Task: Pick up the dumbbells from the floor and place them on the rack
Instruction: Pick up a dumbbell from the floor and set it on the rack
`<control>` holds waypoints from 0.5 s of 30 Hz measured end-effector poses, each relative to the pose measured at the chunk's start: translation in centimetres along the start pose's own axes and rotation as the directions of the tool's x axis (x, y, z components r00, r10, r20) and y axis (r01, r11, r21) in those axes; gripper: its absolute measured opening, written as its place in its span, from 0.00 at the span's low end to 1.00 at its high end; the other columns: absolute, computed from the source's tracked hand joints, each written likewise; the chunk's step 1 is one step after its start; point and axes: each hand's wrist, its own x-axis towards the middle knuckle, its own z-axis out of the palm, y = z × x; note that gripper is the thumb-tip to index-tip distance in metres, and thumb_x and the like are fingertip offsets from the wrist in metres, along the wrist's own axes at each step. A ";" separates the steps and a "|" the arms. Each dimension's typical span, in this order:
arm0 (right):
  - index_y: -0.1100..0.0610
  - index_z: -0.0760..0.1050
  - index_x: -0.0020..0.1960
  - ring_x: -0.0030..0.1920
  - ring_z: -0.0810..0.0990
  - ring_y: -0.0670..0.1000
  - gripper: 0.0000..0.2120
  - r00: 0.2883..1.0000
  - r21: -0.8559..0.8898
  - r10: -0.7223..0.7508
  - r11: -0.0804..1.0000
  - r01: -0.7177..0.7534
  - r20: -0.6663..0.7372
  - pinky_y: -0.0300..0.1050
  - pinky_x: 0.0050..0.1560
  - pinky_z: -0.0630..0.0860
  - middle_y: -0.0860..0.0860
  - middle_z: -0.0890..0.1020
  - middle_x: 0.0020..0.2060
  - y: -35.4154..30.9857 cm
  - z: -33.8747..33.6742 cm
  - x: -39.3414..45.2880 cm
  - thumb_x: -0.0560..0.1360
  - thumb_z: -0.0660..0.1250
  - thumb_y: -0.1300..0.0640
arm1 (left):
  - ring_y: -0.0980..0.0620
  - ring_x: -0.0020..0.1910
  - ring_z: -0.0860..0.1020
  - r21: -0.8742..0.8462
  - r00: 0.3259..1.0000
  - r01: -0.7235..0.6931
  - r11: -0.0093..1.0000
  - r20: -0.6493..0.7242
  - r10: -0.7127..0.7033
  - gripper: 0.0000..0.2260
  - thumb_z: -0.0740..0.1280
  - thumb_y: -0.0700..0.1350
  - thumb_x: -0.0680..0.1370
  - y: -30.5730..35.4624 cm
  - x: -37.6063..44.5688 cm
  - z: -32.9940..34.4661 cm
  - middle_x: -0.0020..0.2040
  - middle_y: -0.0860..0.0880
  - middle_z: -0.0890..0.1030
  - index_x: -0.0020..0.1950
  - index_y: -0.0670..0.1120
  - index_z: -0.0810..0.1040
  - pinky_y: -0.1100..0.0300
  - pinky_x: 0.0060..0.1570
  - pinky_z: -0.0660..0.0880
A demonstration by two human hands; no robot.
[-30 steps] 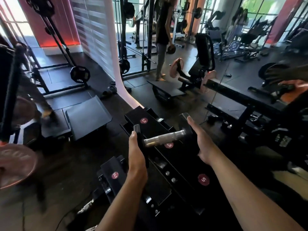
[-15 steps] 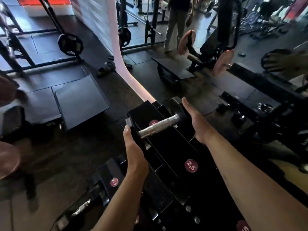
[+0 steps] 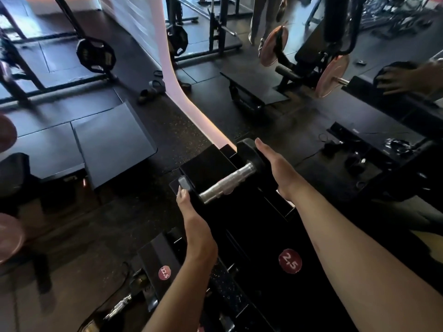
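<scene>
A black dumbbell (image 3: 226, 183) with a silver knurled handle is held between my two palms over the top tier of the black rack (image 3: 251, 236). My left hand (image 3: 194, 219) presses flat on its near head, fingers straight. My right hand (image 3: 275, 167) presses on the far round head. The handle itself is bare. The rack carries red round labels, one reading 2,5 (image 3: 290, 261) and one reading 22,5 (image 3: 164, 273) on a lower tier. Another dumbbell handle (image 3: 118, 306) shows low at the rack's bottom left.
A mirror on the right reflects a hand (image 3: 402, 80). Black floor mats (image 3: 112, 142) lie to the left. A plate-loaded machine with pink plates (image 3: 332, 75) stands behind the rack. A person's legs (image 3: 260, 17) stand far back. Weight plates (image 3: 96, 53) hang on a frame at upper left.
The view has tipped downward and nearer the rack. Both hands with the dumbbell have moved slightly forward over the rack's top tier. The grip stays the same.
</scene>
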 end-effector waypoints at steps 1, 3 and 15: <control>0.48 0.78 0.76 0.77 0.75 0.49 0.36 1.000 -0.003 -0.014 1.000 0.014 -0.004 0.54 0.83 0.64 0.48 0.81 0.73 0.0 0.0 0.4 0.75 0.67 0.29 | 0.37 0.86 0.62 0.007 1.000 -0.003 1.000 0.005 0.003 0.44 0.66 0.81 0.71 0.2 -0.1 0.2 0.87 0.44 0.67 0.83 0.61 0.70 0.29 0.83 0.56; 0.50 0.79 0.75 0.75 0.77 0.48 0.35 0.999 -0.010 -0.029 1.000 0.028 -0.025 0.53 0.82 0.65 0.47 0.83 0.72 0.0 -0.1 0.9 0.75 0.67 0.31 | 0.34 0.87 0.60 0.019 1.000 -0.014 1.000 0.023 0.014 0.45 0.65 0.81 0.71 0.5 -0.4 0.6 0.87 0.41 0.65 0.83 0.61 0.69 0.27 0.83 0.54; 0.52 0.79 0.75 0.77 0.74 0.49 0.33 0.978 -0.272 -0.164 0.954 0.125 -0.125 0.47 0.80 0.65 0.48 0.81 0.74 -2.0 1.2 1.3 0.80 0.63 0.30 | 0.38 0.81 0.69 0.024 0.997 0.074 0.997 0.029 -0.075 0.52 0.63 0.85 0.66 2.0 1.7 0.4 0.83 0.43 0.69 0.83 0.57 0.71 0.35 0.78 0.67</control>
